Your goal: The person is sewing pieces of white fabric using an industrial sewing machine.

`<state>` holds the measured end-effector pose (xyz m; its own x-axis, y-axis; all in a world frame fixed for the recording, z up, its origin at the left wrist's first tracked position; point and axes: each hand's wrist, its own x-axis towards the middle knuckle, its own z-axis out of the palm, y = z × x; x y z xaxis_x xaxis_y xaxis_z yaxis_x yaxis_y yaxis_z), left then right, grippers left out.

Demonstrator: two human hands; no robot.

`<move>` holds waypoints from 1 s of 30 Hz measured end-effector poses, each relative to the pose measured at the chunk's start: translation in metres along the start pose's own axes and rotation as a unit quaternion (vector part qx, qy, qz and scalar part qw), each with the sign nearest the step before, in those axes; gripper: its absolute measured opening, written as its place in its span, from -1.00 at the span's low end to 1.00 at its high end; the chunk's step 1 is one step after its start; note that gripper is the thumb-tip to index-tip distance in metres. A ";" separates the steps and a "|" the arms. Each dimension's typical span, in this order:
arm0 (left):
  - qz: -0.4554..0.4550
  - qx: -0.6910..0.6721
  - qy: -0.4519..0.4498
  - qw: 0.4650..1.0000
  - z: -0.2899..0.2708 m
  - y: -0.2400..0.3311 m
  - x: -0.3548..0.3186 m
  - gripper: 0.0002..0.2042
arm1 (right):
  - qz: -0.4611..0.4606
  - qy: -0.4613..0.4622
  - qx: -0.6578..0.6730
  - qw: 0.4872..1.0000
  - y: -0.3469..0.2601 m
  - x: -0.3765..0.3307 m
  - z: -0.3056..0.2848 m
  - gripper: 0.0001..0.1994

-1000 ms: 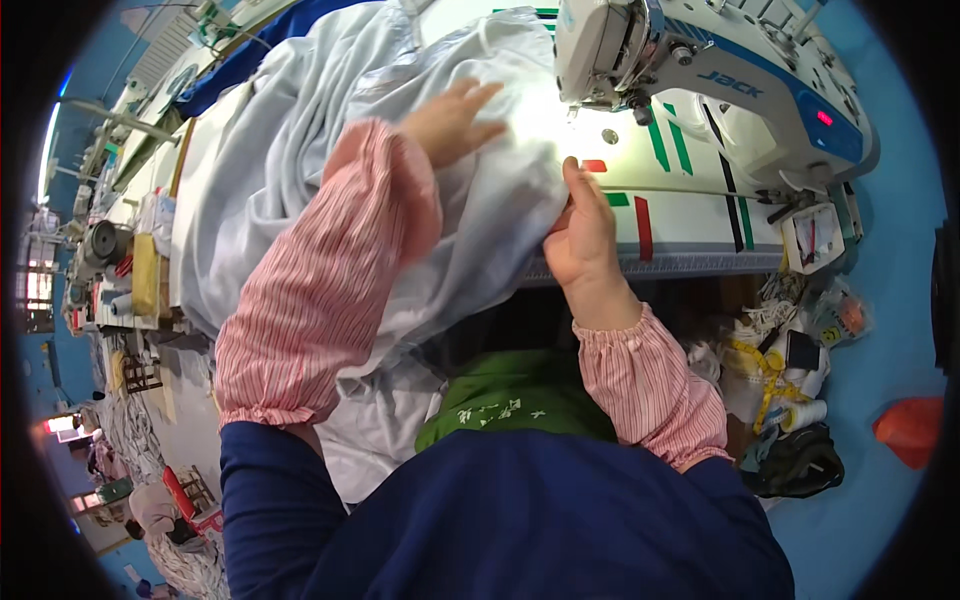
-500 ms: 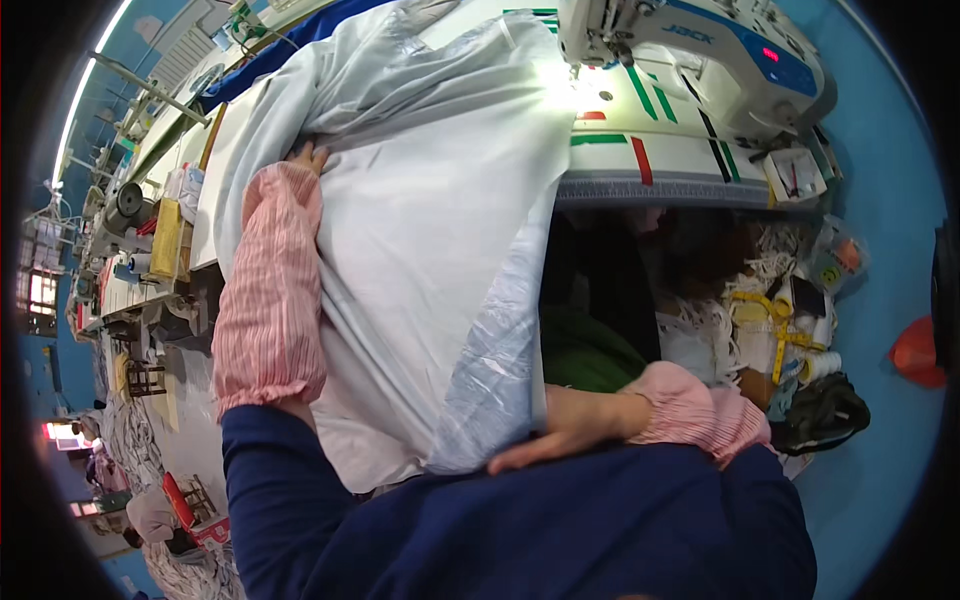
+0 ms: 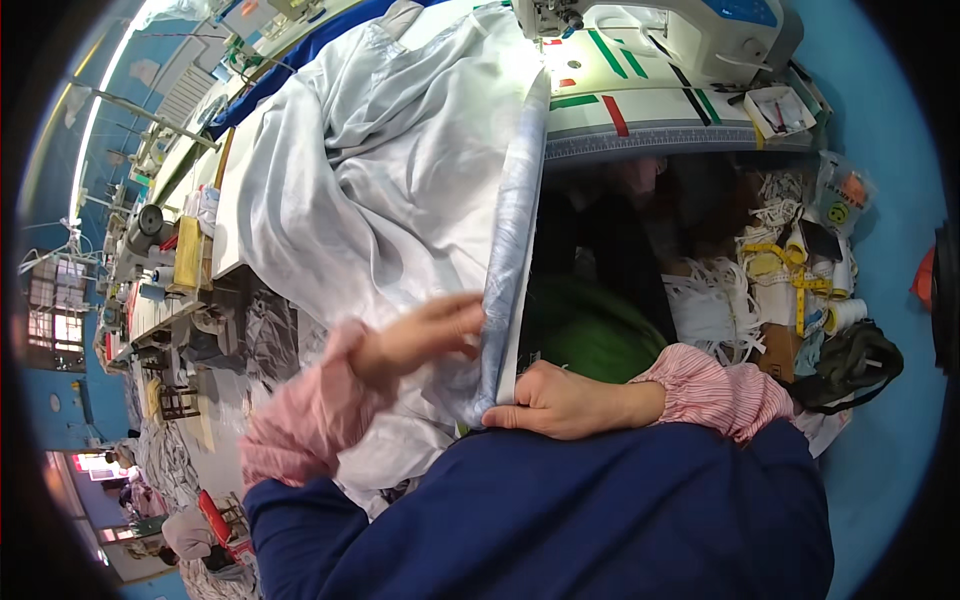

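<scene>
A large pale grey-white cloth (image 3: 400, 190) runs from the sewing machine (image 3: 690, 35) down to my lap. Along its right side a bluish, sheer-looking folded edge (image 3: 512, 200) forms a narrow strip, its top end lying close under the lit needle area. My right hand (image 3: 575, 402) is closed on the lower end of that edge, thumb pointing left. My left hand (image 3: 425, 335), somewhat blurred, reaches over the cloth with fingers stretched and parted, their tips beside the folded edge. Pink striped sleeve covers are on both my forearms.
A ruler strip (image 3: 650, 138) lines the table's front edge. To the right are a small open box (image 3: 780, 115), a yellow tape measure (image 3: 800, 285), thread spools (image 3: 848, 312) and a dark bag (image 3: 850, 370). Green cloth (image 3: 590, 335) lies below the table. Other workstations stand at left.
My left hand has come down from the upper left of the cloth to its right edge. The edge, spread wide before, is now a narrow folded strip, and my right hand has closed on it.
</scene>
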<state>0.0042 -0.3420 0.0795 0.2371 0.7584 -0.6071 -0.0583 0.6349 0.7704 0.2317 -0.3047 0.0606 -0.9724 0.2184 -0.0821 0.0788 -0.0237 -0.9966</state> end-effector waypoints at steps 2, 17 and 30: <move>0.062 -0.137 -0.053 0.987 0.018 -0.025 -0.010 -0.61 | 0.015 -0.003 -0.012 1.000 0.003 -0.002 0.000 -0.53; 0.404 0.601 0.246 0.644 0.079 0.020 -0.054 -0.93 | -0.017 0.066 0.030 0.997 0.024 -0.082 -0.016 -0.61; 0.421 0.614 -0.036 0.667 0.106 0.005 0.005 -0.83 | 0.022 0.081 -0.007 0.996 0.022 -0.084 -0.015 -0.63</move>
<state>0.1085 -0.3506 0.1006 0.6693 0.7336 0.1178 0.6277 -0.6432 0.4386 0.3180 -0.3086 0.0457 -0.9200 0.3716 -0.1242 0.1244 -0.0238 -0.9920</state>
